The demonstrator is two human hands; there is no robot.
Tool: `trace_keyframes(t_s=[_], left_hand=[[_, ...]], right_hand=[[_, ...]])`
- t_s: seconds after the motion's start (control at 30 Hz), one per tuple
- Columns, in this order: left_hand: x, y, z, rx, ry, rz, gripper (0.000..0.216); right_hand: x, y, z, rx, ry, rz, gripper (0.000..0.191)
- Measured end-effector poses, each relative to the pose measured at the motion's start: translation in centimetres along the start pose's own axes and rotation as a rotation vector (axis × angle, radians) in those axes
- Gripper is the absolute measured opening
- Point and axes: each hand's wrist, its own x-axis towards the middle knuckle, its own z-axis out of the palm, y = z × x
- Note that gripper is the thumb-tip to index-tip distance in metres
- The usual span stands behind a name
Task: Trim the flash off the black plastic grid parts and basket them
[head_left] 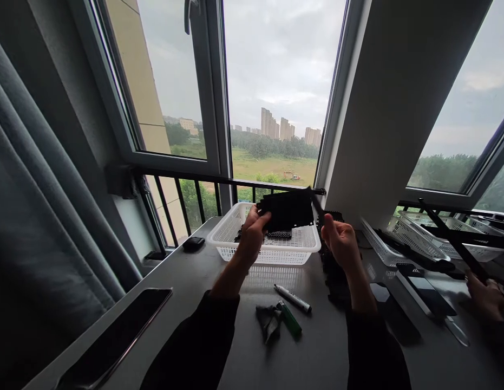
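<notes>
My left hand (pixel 254 230) is closed on one end of a flat black panel (pixel 290 210), thumb on its near face. The panel is held tilted above a white plastic basket (pixel 268 255), and small notches or holes show along its lower edge. My right hand (pixel 341 238) is closed around a slim dark tool (pixel 318 207), whose end meets or passes by the panel's right edge; its exact kind is too dark to tell. Inside the basket lie more black slotted parts (pixel 279 234), partly hidden by the panel.
Before the basket lie a marker (pixel 293 298), a green lighter (pixel 290 319) and a crumpled wrapper (pixel 269 322). A phone-like slab (pixel 117 333) is at left, a small black box (pixel 194 244) nearby. Black parts (pixel 333 271) are stacked at right. Another person's hand (pixel 485 295) works beside more baskets (pixel 418 238).
</notes>
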Motion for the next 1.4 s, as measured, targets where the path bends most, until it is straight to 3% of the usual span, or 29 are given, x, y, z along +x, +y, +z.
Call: trace_keyframes(t_s=[0.17, 0.43, 0.6, 0.77, 0.93, 1.07, 1.4], left_hand=[[0.1, -0.4, -0.2, -0.039, 0.048, -0.061, 0.054], [0.0, -0.6, 0.0, 0.138, -0.031, 0.148, 0.043], [-0.3, -0.4, 0.3, 0.161, -0.005, 0.183, 0.038], [-0.6, -0.3, 0.5, 0.154, 0.059, 0.188, 0.04], [-0.8, -0.2, 0.8, 0.129, -0.004, 0.136, 0.04], [-0.7, 0.1, 0.7, 0.133, 0.059, 0.153, 0.042], [-0.1, 1.1, -0.3, 0.12, 0.018, 0.121, 0.043]], right_hand=[[-0.5, -1.1, 1.7, -0.254, -0.096, -0.039, 0.061], [-0.5, -0.6, 2.8, -0.39, -0.081, -0.018, 0.057], [-0.4, -0.3, 3.0, -0.44, -0.089, -0.054, 0.057], [-0.4, 0.0, 2.4, -0.437, -0.08, -0.105, 0.06], [-0.5, -0.3, 2.1, -0.442, -0.061, -0.118, 0.062], [-0.4, 0.3, 2.0, -0.453, -0.056, -0.129, 0.064], [-0.1, 0.5, -0.9, -0.545, 0.076, -0.145, 0.067]])
